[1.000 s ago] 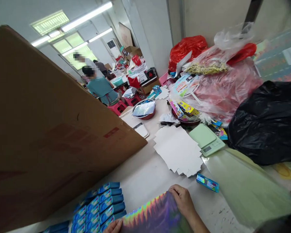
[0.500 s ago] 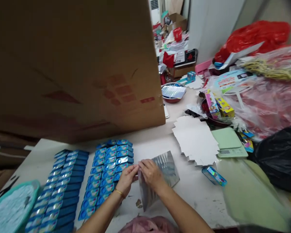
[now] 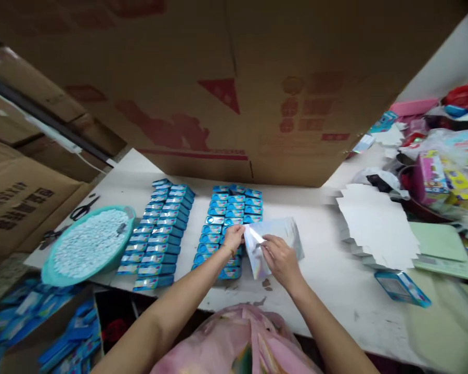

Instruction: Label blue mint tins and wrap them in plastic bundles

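A shiny holographic foil sheet lies on the white table, partly folded up. My left hand pinches its left edge, and my right hand grips its raised fold from the right. Just left of my hands are rows of small blue boxes, with a second block of blue boxes further left.
A big brown cardboard sheet stands behind the table. At left sits a teal basin of white pieces, with scissors behind it. A white card stack, green scale and one blue box lie right. Pink bag in front.
The view has swung left and down. The foil sheet, first flat under my hands, is now lifted and folded between both hands. The distant seated people are out of view.
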The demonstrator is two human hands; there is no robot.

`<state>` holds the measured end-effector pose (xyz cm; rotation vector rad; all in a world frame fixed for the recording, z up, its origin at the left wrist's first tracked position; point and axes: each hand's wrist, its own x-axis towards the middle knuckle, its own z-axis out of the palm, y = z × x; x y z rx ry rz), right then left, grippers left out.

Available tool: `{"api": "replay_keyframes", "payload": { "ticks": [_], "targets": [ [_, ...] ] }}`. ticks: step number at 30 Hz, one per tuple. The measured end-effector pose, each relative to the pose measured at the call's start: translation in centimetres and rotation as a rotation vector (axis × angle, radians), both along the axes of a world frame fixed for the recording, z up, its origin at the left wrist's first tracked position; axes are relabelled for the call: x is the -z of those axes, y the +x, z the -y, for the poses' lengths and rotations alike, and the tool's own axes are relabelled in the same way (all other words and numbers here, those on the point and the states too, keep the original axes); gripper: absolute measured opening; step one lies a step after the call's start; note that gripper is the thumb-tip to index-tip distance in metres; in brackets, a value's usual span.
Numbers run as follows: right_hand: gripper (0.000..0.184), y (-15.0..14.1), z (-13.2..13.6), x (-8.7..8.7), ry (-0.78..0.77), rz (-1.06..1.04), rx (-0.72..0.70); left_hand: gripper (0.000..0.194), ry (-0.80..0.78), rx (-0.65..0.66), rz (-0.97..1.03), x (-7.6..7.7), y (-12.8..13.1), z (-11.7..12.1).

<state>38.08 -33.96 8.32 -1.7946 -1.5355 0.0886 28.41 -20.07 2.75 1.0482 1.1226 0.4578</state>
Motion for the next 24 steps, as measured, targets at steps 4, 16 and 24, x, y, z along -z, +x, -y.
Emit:
{"api": "replay_keyframes", "payload": {
  "ticks": [4, 16, 24],
  "targets": [
    [0.017, -3.7, -3.4, -2.7, -0.168, -0.35, 0.102, 0.027, 0.037, -0.031, 0.024, 0.5, -4.6, -4.4],
    [0.029, -16.6, -8.9, 1.6, -0.356, -1.223, 0.526, 0.044, -0.131, 0.101, 0.16, -0.6, -19.9, -5.0],
    [0.028, -22.5, -6.9, 7.2, -0.406, -0.962, 0.568, 0.047, -0.195, 0.01, -0.025, 3.9, -25.0, -3.5]
  ]
}}
